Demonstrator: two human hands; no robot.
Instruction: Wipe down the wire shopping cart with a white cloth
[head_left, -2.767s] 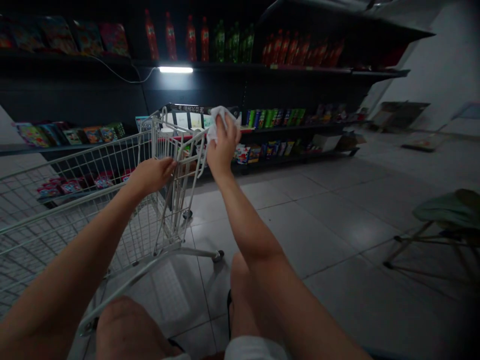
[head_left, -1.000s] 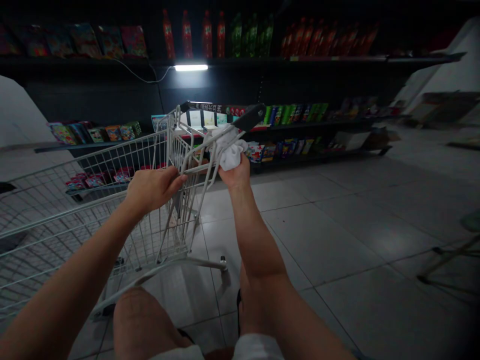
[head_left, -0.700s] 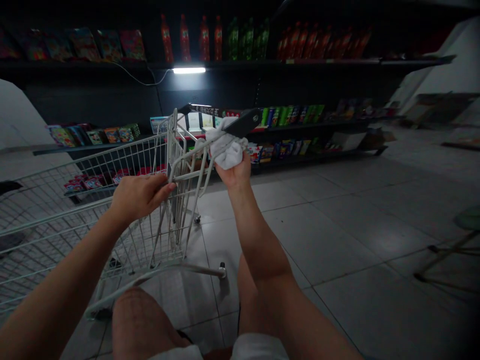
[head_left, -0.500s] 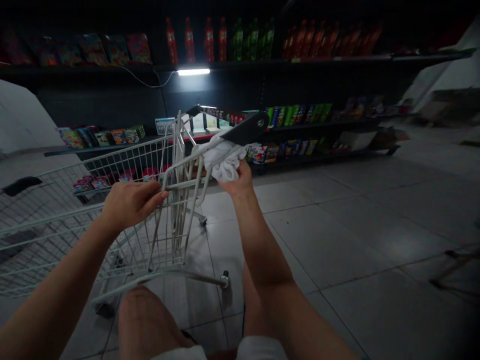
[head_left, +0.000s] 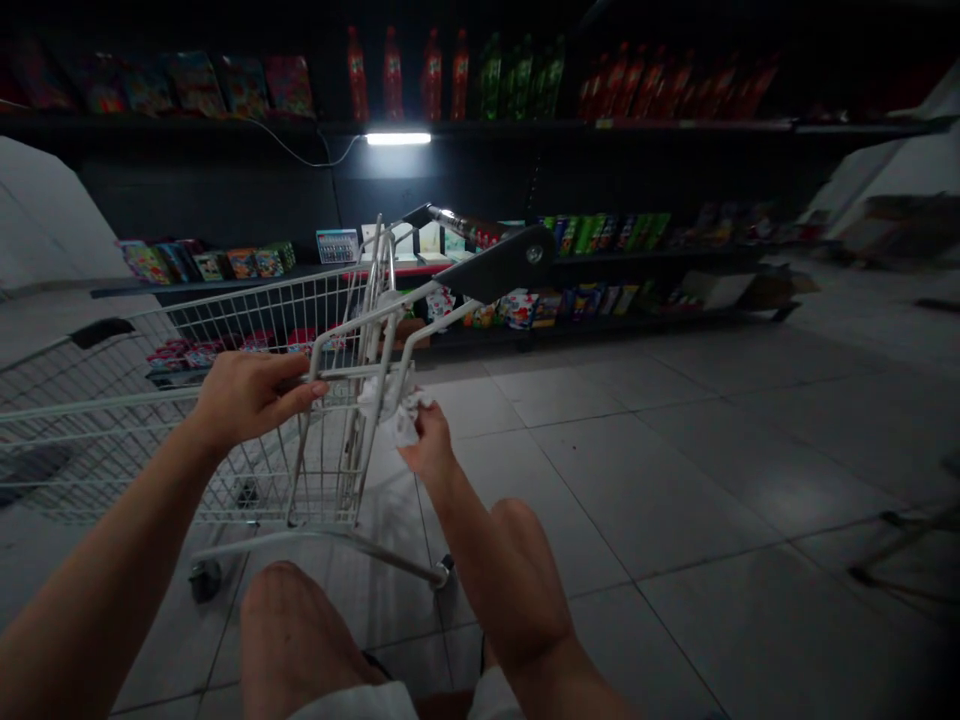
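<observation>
Cloth (head_left: 395, 413) is clamped in the right grip (head_left: 431, 447), right against the shopping cart (head_left: 247, 330). Cart's long axis runs off left, with the left grip (head_left: 247, 395) curled round its rail (head_left: 352, 372).

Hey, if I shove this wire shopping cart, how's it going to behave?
The wire shopping cart probably feels light and stiff for its size. Its small casters on smooth floor tiles should let it roll easily, perhaps swerving.
</observation>
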